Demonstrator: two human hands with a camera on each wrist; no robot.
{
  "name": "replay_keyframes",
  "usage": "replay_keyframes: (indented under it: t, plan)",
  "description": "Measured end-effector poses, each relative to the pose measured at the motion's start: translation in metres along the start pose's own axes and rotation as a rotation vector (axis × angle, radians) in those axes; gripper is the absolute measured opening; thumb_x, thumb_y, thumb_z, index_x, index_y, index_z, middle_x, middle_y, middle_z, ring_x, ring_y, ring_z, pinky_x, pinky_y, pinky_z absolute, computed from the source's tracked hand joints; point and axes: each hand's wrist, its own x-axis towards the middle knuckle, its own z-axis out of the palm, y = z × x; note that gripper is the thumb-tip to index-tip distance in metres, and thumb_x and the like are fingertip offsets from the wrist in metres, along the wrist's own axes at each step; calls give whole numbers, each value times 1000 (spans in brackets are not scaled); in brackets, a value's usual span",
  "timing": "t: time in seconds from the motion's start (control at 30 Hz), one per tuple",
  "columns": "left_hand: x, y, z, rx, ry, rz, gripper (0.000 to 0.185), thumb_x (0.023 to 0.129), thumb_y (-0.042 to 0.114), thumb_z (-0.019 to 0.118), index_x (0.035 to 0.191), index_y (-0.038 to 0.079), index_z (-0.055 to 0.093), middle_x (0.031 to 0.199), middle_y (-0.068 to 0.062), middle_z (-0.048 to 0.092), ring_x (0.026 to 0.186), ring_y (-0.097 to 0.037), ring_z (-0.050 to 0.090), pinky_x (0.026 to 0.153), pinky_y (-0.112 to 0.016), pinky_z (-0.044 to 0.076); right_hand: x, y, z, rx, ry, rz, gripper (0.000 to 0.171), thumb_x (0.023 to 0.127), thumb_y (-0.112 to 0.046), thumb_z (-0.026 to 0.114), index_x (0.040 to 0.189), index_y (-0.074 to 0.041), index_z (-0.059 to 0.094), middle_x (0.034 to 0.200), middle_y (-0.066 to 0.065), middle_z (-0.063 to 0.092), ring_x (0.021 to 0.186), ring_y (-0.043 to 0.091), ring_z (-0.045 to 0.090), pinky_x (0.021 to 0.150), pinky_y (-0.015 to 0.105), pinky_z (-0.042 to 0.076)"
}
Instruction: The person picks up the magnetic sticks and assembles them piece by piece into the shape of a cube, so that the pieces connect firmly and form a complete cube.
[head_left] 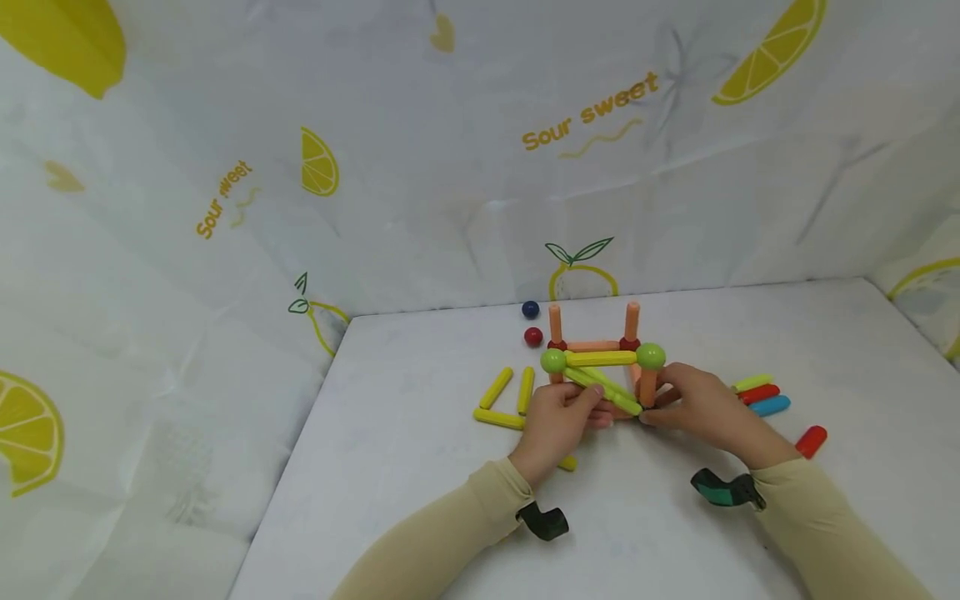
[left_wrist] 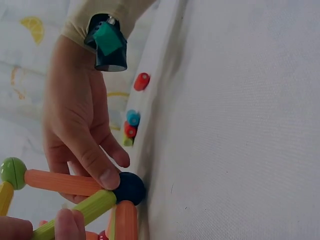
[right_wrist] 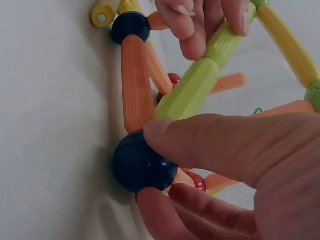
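At the far left of the pieces, smooth yellow plastic-looking rods [head_left: 497,388] lie loose on the white tabletop [head_left: 360,400]. Just right of them, the left hand [head_left: 557,425] pinches a ribbed light-green plastic-looking diagonal [head_left: 602,389] between thumb and fingers; in the right wrist view it reads as two rods joined end to end. It slopes from the glossy light-green ball [head_left: 553,361] at the frame's upper left down to the glossy dark-blue ball [right_wrist: 145,162] at the near right bottom corner. Best to keep this pinch near the middle joint, light enough that the two rods stay in line and do not buckle apart.

The right hand [head_left: 693,408] has its thumb on the dark-blue ball and fingers curled beneath it, close round with little gap. Its job, it seems, is to steady that corner while the diagonal's end is pressed squarely against the ball; the end meets it, but whether it is firmly seated I cannot tell. A sideways shove could pop loose the ribbed orange upright rod [left_wrist: 65,183]. Farther right, loose coloured rods [head_left: 771,406] lie beyond that hand.
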Motion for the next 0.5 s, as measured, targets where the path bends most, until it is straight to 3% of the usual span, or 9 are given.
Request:
replay_keyframes:
  t: [0.13, 0.27, 0.4, 0.5]
  plan:
    - [-2, 1, 1, -4, 29, -26, 21, 107, 29, 71, 108, 11, 81, 88, -3, 83, 86, -17, 82, 86, -35, 67, 0, -2, 2, -11, 18, 9, 45, 89, -27, 89, 117, 1, 67, 118, 23, 74, 105, 40, 73, 83, 52, 65]
    - [-8, 0, -4, 75, -13, -23, 25, 106, 34, 71, 114, 13, 83, 91, 2, 84, 86, -11, 81, 86, -31, 65, 0, -2, 1, -16, 7, 13, 46, 89, -27, 89, 119, 0, 67, 120, 24, 74, 108, 41, 72, 85, 54, 64]
    - [-20, 2, -26, 288, -85, 22, 23, 104, 34, 73, 114, 16, 84, 90, 5, 82, 81, -4, 76, 74, -24, 61, -1, 5, -8, 18, -46, -17, 46, 94, -27, 84, 129, -3, 66, 129, 22, 72, 115, 39, 71, 88, 55, 63]
    - [-24, 5, -47, 479, -65, 81, 19, 101, 26, 77, 112, 11, 82, 88, 6, 78, 76, -3, 71, 68, -21, 58, -2, 16, -20, 50, -58, -50, 43, 101, -23, 74, 138, -4, 63, 135, 22, 69, 118, 39, 71, 88, 52, 64]
